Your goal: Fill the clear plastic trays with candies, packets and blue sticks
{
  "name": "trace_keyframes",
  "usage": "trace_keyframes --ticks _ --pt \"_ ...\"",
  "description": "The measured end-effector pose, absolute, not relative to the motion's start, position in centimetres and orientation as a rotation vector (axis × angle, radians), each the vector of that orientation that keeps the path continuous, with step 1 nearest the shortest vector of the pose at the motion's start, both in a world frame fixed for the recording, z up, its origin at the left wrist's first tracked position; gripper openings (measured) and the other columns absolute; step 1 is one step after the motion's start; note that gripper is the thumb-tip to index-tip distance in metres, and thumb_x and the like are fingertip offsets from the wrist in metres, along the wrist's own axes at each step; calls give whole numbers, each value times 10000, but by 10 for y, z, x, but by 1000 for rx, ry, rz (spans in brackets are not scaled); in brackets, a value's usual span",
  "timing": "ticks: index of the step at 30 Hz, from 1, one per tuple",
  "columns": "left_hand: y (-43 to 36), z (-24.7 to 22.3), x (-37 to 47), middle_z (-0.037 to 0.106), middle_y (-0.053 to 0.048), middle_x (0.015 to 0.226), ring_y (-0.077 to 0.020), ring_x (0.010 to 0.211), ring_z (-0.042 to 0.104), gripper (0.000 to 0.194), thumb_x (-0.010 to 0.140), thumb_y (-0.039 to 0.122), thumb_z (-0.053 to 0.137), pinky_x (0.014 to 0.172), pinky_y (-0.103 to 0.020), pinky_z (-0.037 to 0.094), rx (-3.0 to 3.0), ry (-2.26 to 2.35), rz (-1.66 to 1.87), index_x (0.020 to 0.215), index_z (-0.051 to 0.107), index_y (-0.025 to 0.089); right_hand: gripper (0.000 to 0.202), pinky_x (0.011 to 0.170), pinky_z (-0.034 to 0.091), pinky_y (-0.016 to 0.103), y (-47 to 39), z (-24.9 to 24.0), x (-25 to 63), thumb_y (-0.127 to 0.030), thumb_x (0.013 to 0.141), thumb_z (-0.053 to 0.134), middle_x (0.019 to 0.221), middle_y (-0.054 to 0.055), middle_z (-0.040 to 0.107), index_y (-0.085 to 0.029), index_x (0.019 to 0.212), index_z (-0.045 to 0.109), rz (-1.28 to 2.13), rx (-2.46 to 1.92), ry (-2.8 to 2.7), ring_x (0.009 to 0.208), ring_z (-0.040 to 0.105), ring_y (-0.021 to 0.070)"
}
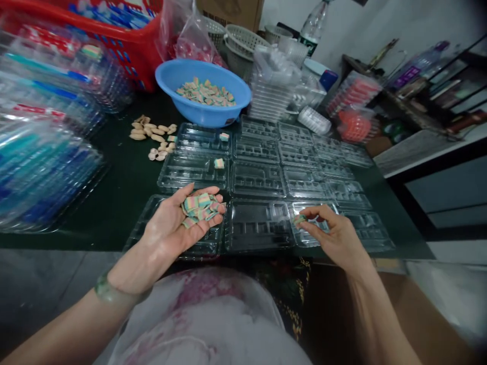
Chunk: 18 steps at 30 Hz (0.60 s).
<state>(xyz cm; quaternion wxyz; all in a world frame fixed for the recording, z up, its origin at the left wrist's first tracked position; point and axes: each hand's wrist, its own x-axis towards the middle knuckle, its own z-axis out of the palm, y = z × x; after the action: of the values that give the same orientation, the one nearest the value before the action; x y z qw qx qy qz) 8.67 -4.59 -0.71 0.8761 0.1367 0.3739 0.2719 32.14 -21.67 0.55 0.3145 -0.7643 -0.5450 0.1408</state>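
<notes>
My left hand [178, 223] is palm up, its fingers curled around a heap of small striped pastel pieces [201, 207]. Between thumb and fingertips, my right hand [331, 230] pinches a similar striped piece [299, 219] over a clear plastic tray in the front row. Rows of clear compartment trays [258, 225] cover the middle of the dark green table [114, 203]. Single striped pieces lie in two trays at the left, one [219, 163] in the nearer and another [224, 137] in the farther. Behind them a blue basin [205, 115] holds many more such pieces.
Peanuts [155, 133] lie left of the trays. Stacked plastic packages [41, 172] fill the left side, with a red basket [133, 45] behind. Stacked clear trays [268, 91], pale baskets [245, 40] and a bottle [314, 28] stand at the back; orange-red packets [355, 124] lie at right.
</notes>
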Motion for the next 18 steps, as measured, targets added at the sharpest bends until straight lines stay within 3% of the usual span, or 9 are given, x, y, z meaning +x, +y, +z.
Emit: trace_keyframes --ticks 13,18 --pt "-53 -4 91 602 -184 876 -246 705 598 295 836 213 418 566 -351 518 352 717 509 973 590 18 100 741 375 314 -181 -14 333 -192 792 588 807 19 596 -179 890 600 417 -2028 -1686 794 507 165" --pt "-52 -5 90 599 -184 875 -235 685 592 297 838 215 413 552 -347 512 350 732 509 978 588 19 29 745 330 316 -170 -18 333 -179 778 600 757 10 595 -188 806 606 353 -2100 -1814 775 499 173"
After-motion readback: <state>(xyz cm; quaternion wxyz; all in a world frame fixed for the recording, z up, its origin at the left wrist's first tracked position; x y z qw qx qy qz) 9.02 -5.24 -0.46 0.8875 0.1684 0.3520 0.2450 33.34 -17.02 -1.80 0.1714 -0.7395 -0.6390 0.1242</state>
